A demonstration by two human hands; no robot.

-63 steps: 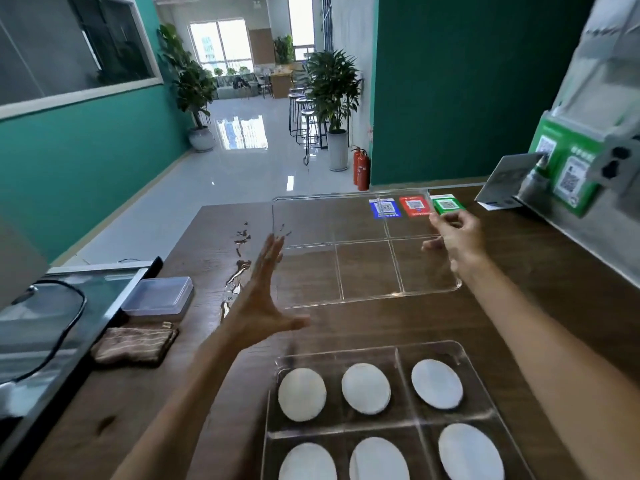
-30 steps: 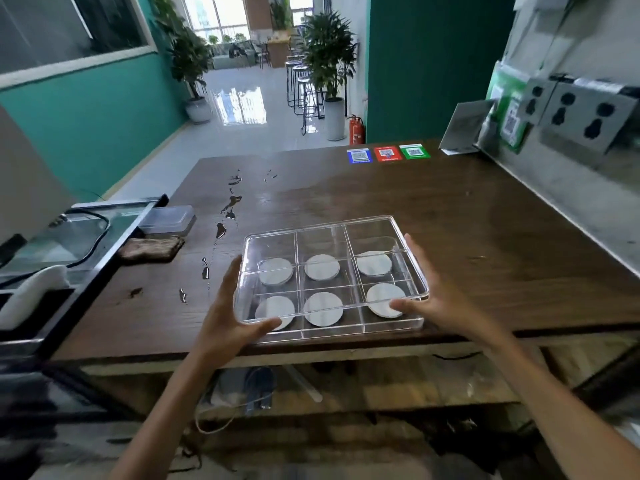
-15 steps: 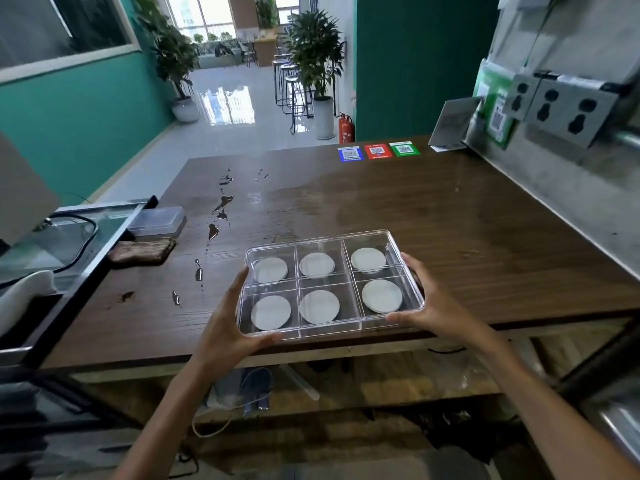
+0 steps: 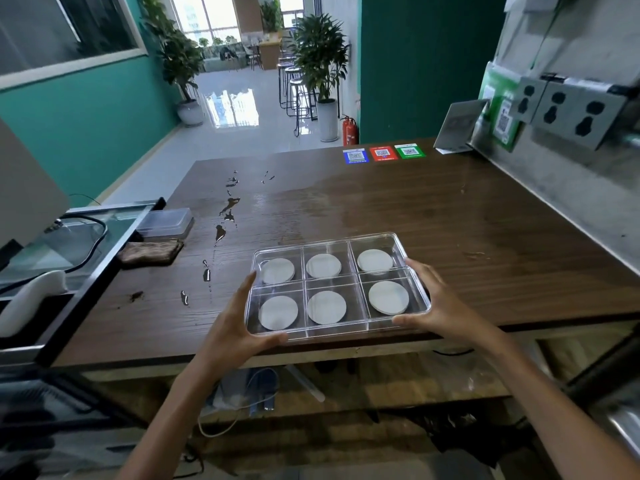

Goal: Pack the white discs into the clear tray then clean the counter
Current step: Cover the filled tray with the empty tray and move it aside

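Observation:
A clear tray [image 4: 346,332] with a clear lid lies near the front edge of the brown wooden counter [image 4: 415,216]. Each of its several compartments holds a white disc [image 4: 326,307]. My left hand [image 4: 239,320] grips the tray's left side, thumb along its front edge. My right hand [image 4: 436,306] grips the right side, thumb under the front corner. A trail of spilled liquid [image 4: 225,216] runs down the counter's left part.
A brown cloth [image 4: 152,252] and a small clear lidded box [image 4: 166,221] sit at the counter's left edge, beside a glass-topped unit [image 4: 69,244]. Three coloured QR stickers [image 4: 382,154] and a tilted sign [image 4: 457,126] are at the far edge. A wall with sockets [image 4: 568,112] bounds the right.
Two seconds ago both hands brought the clear lid towards the tray; since then the lid has been on. The closed tray has barely shifted in the last second, held at both sides.

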